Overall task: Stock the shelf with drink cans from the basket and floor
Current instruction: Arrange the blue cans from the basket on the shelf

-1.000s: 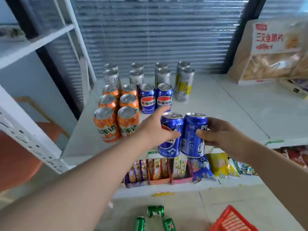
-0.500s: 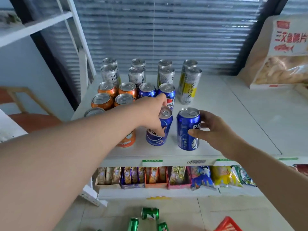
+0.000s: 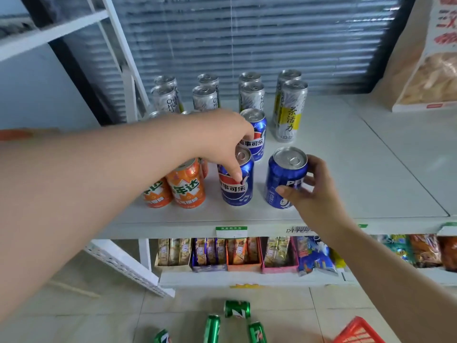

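Glossy orange cans (image 3: 186,184) stand at the near left of the smooth white shelf (image 3: 351,169). The left hand (image 3: 222,139) closes its grip on the rim of an upright blue can (image 3: 236,180). Just right, the right hand (image 3: 311,191) wraps another blue cylinder (image 3: 284,177), standing near the edge. Green cans (image 3: 237,309) lie on the tiled floor.

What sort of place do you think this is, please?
Probably a small shop: a white shelf with a price label on its edge, rows of drink cans, and boxed snacks below.
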Demonstrator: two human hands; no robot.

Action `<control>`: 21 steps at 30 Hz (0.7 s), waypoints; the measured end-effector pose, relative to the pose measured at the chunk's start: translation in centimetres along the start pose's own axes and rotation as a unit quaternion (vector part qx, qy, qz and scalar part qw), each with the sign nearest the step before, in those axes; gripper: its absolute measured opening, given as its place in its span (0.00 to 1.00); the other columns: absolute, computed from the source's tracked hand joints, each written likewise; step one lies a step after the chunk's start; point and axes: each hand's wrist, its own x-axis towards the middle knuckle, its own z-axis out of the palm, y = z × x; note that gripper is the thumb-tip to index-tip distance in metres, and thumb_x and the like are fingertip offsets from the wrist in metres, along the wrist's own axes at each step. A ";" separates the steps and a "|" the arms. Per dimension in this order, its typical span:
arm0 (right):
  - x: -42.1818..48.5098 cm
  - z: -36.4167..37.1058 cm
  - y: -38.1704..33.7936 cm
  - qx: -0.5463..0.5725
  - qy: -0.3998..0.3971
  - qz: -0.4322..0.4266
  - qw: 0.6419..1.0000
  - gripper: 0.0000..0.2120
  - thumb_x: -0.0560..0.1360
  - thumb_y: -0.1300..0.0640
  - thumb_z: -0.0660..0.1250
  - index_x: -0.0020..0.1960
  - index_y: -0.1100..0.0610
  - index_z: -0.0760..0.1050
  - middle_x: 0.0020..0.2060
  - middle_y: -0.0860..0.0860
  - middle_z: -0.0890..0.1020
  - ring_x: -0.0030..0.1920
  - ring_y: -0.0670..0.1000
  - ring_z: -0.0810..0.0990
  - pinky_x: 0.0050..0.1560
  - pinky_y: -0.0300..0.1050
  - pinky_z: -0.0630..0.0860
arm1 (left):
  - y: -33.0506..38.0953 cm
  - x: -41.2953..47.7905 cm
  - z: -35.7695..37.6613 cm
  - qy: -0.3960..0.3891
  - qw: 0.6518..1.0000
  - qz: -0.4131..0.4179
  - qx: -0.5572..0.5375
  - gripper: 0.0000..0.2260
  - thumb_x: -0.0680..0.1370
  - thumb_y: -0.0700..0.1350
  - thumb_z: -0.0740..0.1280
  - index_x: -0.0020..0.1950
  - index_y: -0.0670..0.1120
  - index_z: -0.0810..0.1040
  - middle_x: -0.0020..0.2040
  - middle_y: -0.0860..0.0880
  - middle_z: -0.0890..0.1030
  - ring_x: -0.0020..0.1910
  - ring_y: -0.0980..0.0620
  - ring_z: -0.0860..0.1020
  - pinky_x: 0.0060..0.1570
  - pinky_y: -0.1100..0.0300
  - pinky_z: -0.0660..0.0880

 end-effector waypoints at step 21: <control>0.3 1.3 1.3 0.039 0.010 -0.023 0.999 0.29 0.70 0.66 0.74 0.62 0.46 0.65 0.52 0.35 0.74 0.52 0.36 0.74 0.39 0.22 0.73 | -2.1 1.2 0.5 0.010 0.999 -0.041 0.003 0.16 0.71 0.54 0.74 0.54 0.46 0.84 0.49 0.50 0.85 0.42 0.53 0.76 0.32 0.62 0.68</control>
